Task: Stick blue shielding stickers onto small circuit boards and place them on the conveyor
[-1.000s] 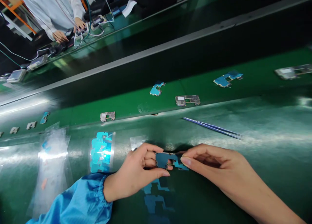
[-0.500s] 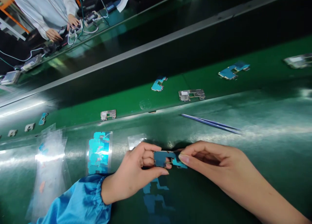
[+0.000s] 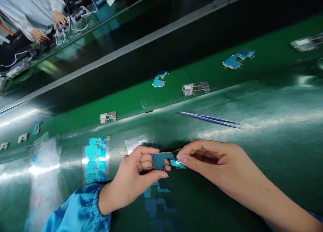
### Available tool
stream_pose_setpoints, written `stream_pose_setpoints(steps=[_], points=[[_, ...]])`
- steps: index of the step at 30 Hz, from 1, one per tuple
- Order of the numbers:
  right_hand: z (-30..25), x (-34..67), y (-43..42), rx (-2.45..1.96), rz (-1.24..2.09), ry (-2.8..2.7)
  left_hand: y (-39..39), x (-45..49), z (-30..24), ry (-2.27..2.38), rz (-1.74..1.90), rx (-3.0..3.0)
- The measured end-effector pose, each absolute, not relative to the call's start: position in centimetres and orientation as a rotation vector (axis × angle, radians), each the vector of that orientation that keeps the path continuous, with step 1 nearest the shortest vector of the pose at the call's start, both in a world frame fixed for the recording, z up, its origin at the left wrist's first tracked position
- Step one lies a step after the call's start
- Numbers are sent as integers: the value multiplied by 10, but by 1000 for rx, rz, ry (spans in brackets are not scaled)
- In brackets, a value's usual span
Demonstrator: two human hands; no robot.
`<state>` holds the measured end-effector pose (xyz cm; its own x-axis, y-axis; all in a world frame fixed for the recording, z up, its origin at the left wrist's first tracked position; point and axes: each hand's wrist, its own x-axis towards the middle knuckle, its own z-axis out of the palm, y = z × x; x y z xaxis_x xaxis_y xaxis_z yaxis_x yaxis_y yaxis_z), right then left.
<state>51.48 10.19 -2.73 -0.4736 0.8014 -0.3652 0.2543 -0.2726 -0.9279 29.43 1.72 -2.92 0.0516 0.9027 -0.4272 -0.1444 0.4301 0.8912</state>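
A small circuit board [image 3: 158, 161] with a dark blue face is held above the bench. My left hand [image 3: 133, 178] grips its left end, thumb at the lower edge and fingers above and behind. At the right end my right hand [image 3: 209, 161] pinches the board between thumb and forefinger, where a brighter blue film [image 3: 177, 162] shows. Whether that film lies flat there I cannot tell. Below the hands, blue cut film pieces [image 3: 155, 206] lie in shadow. Tweezers [image 3: 209, 119] rest on the bench beyond my right hand.
On the green strip behind lie blue-faced boards [image 3: 159, 79] and metal-shielded boards [image 3: 195, 88]. To the left are a sheet of blue film stickers [image 3: 95, 159] and clear plastic sheets [image 3: 45, 181]. A clear piece [image 3: 137, 143] lies behind my left hand. Across the line, a co-worker's hands [image 3: 60, 19] handle cabled devices.
The view has shifted, so most things sit slightly further left and higher. Both hands keep their hold on the board. A bright glint now shows on the film at its right end.
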Motion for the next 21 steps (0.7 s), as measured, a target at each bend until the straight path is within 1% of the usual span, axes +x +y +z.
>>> stream_pose_setpoints(steps=[21], points=[[-29,514,101,-1296,1855,-1583,19,296,-24,1193,1037,806]])
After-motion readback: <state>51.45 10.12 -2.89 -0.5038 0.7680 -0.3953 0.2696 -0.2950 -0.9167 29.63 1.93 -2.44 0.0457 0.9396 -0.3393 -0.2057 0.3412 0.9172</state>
